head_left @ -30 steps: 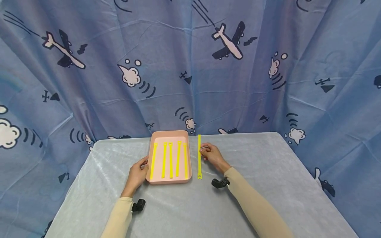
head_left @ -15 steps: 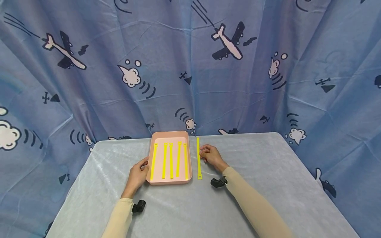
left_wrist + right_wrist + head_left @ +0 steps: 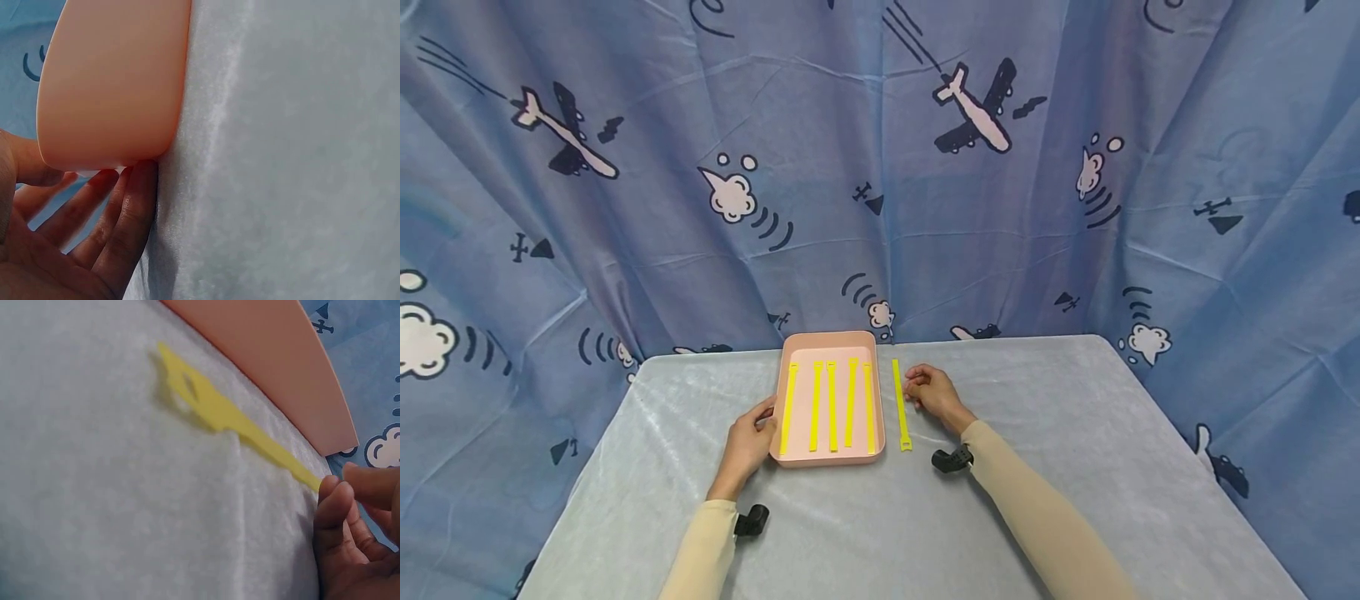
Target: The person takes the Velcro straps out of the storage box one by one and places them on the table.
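Note:
A shallow pink tray [image 3: 829,461] stands on the table, with several flat yellow cable ties lying lengthwise inside it. My left hand [image 3: 747,442] rests at the tray's left side; in the left wrist view its fingers [image 3: 128,219] reach the pink outer wall, the thumb near the rim. Just right of the tray lies one more yellow cable tie [image 3: 900,404], slightly tilted, its slotted head [image 3: 190,387] pointing toward me. My right hand [image 3: 934,393] is right beside it, fingers loosely bent, fingertips [image 3: 331,494] close to the strip but not gripping it.
A pale grey cloth covers the table [image 3: 1060,417]. Behind it hangs a blue curtain [image 3: 820,100] printed with planes and clouds. Black wrist cameras [image 3: 953,460] sit at both wrists.
The cable tie right of the tray has come down: its far end dropped toward me and swung left, and the right fingers have let it go. Left hand and tray hold still.

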`<action>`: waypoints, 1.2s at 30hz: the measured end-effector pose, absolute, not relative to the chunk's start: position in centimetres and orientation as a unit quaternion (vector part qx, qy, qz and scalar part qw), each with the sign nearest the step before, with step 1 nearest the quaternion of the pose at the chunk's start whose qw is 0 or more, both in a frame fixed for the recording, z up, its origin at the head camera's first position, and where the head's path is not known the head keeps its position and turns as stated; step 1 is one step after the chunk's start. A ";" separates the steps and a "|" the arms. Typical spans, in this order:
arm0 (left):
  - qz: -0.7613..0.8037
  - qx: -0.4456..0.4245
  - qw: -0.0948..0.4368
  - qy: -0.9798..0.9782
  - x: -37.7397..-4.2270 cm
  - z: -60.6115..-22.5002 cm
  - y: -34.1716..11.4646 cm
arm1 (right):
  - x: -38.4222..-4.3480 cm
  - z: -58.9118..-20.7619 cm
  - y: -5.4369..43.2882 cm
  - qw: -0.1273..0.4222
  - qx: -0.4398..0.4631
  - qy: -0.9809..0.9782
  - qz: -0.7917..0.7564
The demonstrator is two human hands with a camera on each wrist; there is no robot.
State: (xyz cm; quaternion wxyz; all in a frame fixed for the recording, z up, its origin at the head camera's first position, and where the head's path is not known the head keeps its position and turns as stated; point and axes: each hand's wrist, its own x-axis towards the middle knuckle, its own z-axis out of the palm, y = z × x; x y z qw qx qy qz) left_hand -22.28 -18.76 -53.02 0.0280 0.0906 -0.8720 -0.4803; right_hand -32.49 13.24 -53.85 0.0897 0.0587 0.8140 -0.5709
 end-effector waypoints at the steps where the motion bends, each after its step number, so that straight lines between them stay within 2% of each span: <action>1: -0.481 0.089 0.029 -0.872 -22.3 -53.0 -18.8 | -32.4 -53.8 13.3 0.091 0.058 0.813 -0.573; 23: -0.486 0.086 0.029 -0.869 -22.2 -53.3 -18.8 | -29.2 -49.5 11.2 0.058 -0.030 0.801 -0.595; 36: -0.491 0.085 0.032 -0.866 -22.3 -53.5 -18.9 | -27.9 -47.9 9.4 0.059 -0.061 0.770 -0.632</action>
